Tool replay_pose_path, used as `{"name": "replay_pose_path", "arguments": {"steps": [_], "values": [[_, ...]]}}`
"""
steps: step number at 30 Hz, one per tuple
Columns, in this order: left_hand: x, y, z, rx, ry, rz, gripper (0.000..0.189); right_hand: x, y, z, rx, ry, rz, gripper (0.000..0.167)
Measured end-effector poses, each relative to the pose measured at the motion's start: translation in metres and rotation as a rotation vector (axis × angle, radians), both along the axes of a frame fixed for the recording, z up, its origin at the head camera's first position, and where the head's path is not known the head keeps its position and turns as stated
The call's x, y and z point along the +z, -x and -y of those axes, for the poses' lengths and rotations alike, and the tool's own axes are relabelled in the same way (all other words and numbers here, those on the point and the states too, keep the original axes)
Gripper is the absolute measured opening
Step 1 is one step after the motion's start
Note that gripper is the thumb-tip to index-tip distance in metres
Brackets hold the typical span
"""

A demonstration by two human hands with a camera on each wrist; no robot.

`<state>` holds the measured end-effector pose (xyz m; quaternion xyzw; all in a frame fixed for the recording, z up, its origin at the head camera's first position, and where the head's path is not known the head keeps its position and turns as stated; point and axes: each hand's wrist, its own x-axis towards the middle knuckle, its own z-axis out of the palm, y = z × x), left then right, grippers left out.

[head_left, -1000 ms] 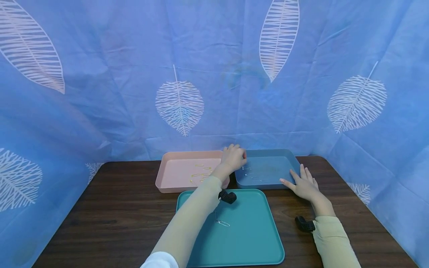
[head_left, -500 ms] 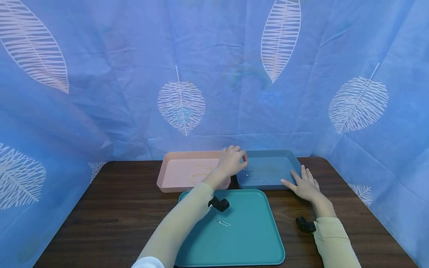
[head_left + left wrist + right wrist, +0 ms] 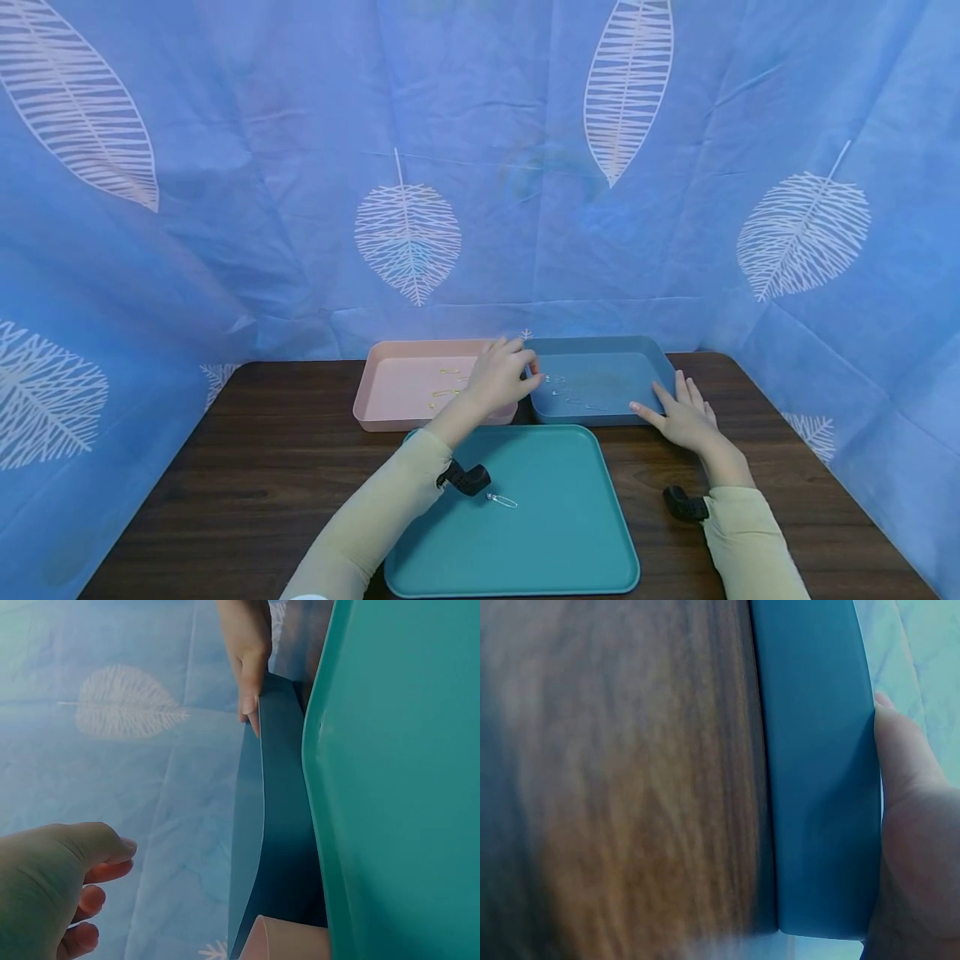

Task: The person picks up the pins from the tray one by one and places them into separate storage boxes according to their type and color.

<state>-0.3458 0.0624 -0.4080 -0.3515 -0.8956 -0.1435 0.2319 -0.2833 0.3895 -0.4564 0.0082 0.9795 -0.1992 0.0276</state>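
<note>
My left hand (image 3: 498, 377) hovers above the border between the pink tray (image 3: 390, 412) and the blue tray (image 3: 615, 367). Its fingers are loosely bent, and the left wrist view shows nothing between thumb and fingertips. The right hand (image 3: 682, 417) has its fingers spread at the right front corner of the blue tray, and in the right wrist view its thumb (image 3: 904, 742) touches the rim. Silver safety pins (image 3: 585, 406) lie in the blue tray. Several gold safety pins (image 3: 444, 392) lie in the pink one, partly hidden by my left hand.
A teal tray (image 3: 555, 542) stands in front of both others, with silver safety pins (image 3: 502, 501) on it near my left wrist. All three trays are on a dark wooden table (image 3: 225, 483). A blue leaf-patterned curtain (image 3: 480, 250) hangs behind.
My left hand has drawn back to the left and nearer, away from the blue tray, and its forearm has shifted left. The right hand has kept its place.
</note>
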Motion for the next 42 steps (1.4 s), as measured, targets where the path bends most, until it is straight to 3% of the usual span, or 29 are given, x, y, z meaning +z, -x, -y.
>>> {"name": "replay_pose_path", "arguments": {"steps": [6,15,21,27,35,42], "values": [[-0.001,-0.013,0.015,-0.016,-0.05,0.027,0.012,-0.004,0.003,-0.001,-0.003,-0.005,0.002,0.096],[-0.006,-0.03,0.039,-0.007,-0.045,0.102,0.01,-0.005,0.004,0.0,-0.001,0.001,0.002,0.098],[-0.011,-0.041,0.054,-0.015,-0.075,0.085,0.009,-0.003,0.002,0.0,-0.006,0.005,0.002,0.096],[-0.019,-0.048,0.067,-0.019,-0.054,0.057,0.01,-0.003,0.001,-0.001,-0.005,0.011,0.0,0.097],[-0.025,-0.061,0.084,-0.056,0.008,0.121,0.007,-0.004,0.001,-0.001,-0.005,0.004,-0.009,0.097],[-0.035,-0.066,0.095,-0.075,0.041,0.137,0.008,-0.005,0.002,-0.002,0.007,0.013,-0.012,0.096]]}}
